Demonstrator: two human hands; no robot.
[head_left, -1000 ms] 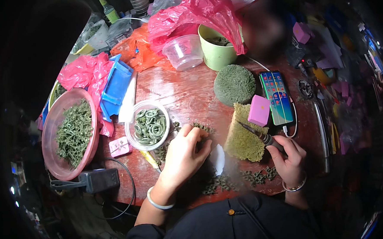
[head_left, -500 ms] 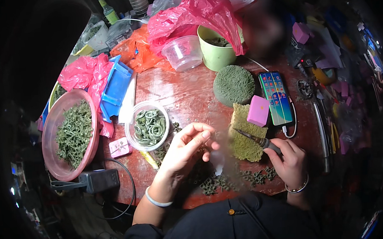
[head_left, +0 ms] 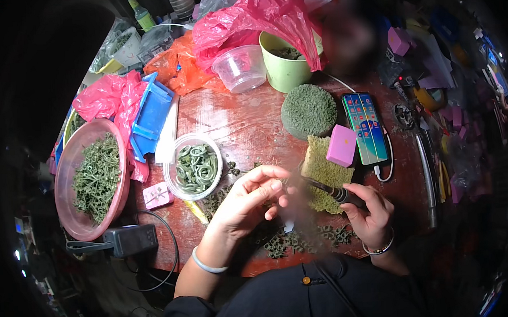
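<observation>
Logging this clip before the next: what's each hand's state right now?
Left hand: curled in a loose pinch; whether it holds anything cannot be told.
Right hand: closed around a dark-handled tool.

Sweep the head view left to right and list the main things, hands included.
Pink basin, white-rimmed tub of green pieces, left hand, pen-like tool, right hand holding it, silvery tube.

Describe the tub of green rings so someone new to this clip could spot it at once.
On the red table, find the large pink basin at the left. To its right, before the left hand, sits a smaller, round, white-rimmed tub. Unlike the basin with its thin tangled green pieces, it holds green rings.
</observation>
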